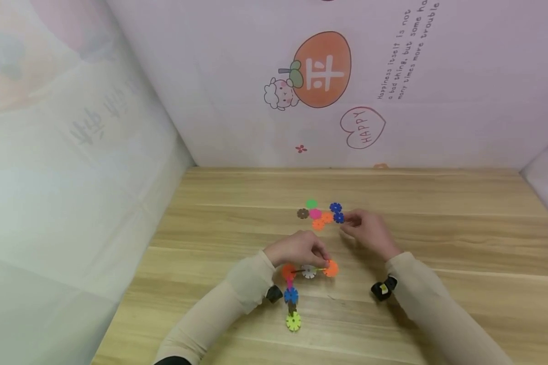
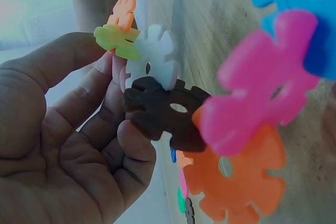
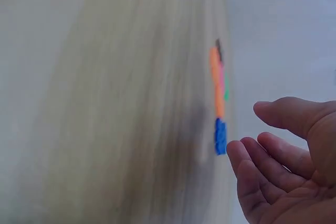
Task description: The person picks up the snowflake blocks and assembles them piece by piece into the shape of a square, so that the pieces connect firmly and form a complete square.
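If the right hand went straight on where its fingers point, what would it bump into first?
Probably the nearer dark blue flower piece, just ahead of the right hand. The pictures don't make clear whether they already touch.

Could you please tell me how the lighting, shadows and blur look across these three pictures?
Head: fairly even light, with soft shadows on the wooden table near the right hand; left wrist: pale, hazy brightness at upper left, while the brown piece looks fairly crisp; right wrist: the wooden table is blurred, the right hand sharper.
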Motion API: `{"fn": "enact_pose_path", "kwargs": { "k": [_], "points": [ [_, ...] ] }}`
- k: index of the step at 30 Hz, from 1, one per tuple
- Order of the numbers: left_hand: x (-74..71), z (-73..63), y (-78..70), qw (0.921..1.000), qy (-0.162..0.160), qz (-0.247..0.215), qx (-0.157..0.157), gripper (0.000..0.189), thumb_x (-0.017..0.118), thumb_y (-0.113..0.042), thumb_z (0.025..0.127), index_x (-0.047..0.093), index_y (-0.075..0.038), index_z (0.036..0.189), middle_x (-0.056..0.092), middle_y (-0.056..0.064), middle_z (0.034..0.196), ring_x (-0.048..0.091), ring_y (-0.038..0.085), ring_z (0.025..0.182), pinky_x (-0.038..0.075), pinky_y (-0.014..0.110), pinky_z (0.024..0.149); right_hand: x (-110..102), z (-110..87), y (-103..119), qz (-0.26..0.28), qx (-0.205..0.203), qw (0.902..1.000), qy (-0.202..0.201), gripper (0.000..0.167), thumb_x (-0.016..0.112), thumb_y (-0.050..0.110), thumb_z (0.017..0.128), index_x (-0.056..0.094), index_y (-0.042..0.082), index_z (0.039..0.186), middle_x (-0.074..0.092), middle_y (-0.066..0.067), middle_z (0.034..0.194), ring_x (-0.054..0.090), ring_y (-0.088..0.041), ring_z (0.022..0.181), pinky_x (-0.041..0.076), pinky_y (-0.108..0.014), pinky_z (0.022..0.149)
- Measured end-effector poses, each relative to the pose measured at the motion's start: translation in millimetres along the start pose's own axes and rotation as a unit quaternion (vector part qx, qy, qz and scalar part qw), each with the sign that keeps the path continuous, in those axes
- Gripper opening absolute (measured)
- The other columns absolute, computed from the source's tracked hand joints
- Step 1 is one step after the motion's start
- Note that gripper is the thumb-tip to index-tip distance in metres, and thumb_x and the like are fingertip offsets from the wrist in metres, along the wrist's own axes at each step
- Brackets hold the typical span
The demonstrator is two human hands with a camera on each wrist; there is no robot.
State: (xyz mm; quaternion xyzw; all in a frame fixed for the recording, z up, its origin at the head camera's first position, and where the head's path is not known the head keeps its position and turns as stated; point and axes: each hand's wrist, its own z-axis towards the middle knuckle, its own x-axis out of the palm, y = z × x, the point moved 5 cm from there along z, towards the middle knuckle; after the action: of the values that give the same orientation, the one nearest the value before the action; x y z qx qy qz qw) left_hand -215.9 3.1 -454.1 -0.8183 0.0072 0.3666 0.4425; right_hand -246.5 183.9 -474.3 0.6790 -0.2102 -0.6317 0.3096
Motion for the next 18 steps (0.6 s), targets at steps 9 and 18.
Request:
{"fn": "enact_pose_path", "kwargs": {
  "k": [9, 18],
  "points": [
    [-1.1, -2.5, 4.9, 1.0, -0.003, 0.002, 0.002, 0.009, 0.071, -0.02, 0.092, 0.076, -0.014, 0.095, 0.072, -0.01, 0.083, 0.063, 0.002, 0.072, 0.051, 0.016, 0.068, 4.4, 26.6, 4.8, -0.055, -0.005, 0.9983, 0.02, 0.04, 0.072, 0.013, 0.089, 0.061, -0.011, 0.119, 0.067, -0.029, 0.112, 0.067, -0.041, 0.102, 0.055, -0.05, 0.087],
    [-3.4, -5.9, 9.7, 0.9999, -0.005, -0.012, 0.002, 0.009, 0.07, -0.022, 0.093, 0.076, -0.015, 0.096, 0.071, -0.011, 0.083, 0.063, 0.001, 0.072, 0.051, 0.016, 0.069, 9.1, 38.1, 6.6, -0.123, -0.017, 0.9922, 0.01, 0.029, 0.075, 0.013, 0.086, 0.066, -0.008, 0.105, 0.068, -0.018, 0.089, 0.061, -0.027, 0.079, 0.052, -0.043, 0.074]
  ]
}}
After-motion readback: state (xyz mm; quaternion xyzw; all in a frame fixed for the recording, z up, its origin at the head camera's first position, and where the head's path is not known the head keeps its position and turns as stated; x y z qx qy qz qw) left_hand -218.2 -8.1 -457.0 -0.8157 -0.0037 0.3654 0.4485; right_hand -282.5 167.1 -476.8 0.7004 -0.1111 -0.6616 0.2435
